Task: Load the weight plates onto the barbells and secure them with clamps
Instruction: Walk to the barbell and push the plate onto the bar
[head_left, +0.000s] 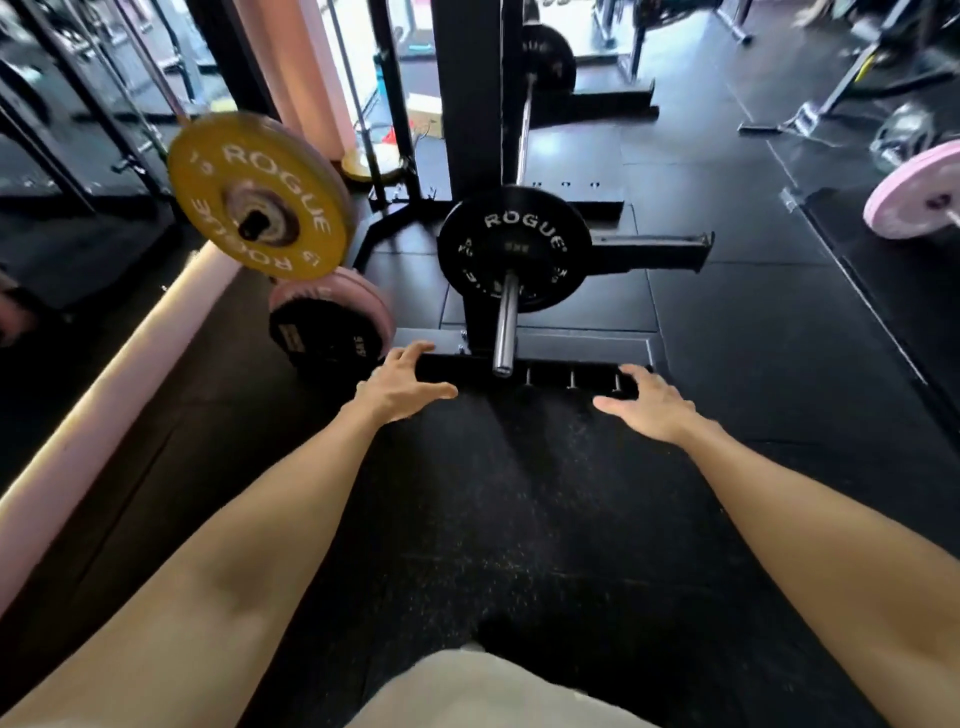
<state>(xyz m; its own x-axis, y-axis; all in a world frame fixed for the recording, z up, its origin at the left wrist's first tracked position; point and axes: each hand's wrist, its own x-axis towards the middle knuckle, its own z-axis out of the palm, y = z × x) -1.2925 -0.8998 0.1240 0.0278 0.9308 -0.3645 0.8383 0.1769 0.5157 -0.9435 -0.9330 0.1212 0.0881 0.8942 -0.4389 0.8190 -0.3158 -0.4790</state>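
Head view: both hands reach forward with fingers spread and loose, holding nothing. The left hand (402, 387) and right hand (647, 402) flank the barbell sleeve (505, 332), which carries a black Rogue plate (514, 247); a yellow plate (257, 195) hangs left.

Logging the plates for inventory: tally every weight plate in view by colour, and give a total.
Yellow: 1, the yellow plate
Pink: 2, the pink plate at right and the pink plate by the wall
Black: 3, on the near barbell, leaning by the wall, on the far bar
Total: 6
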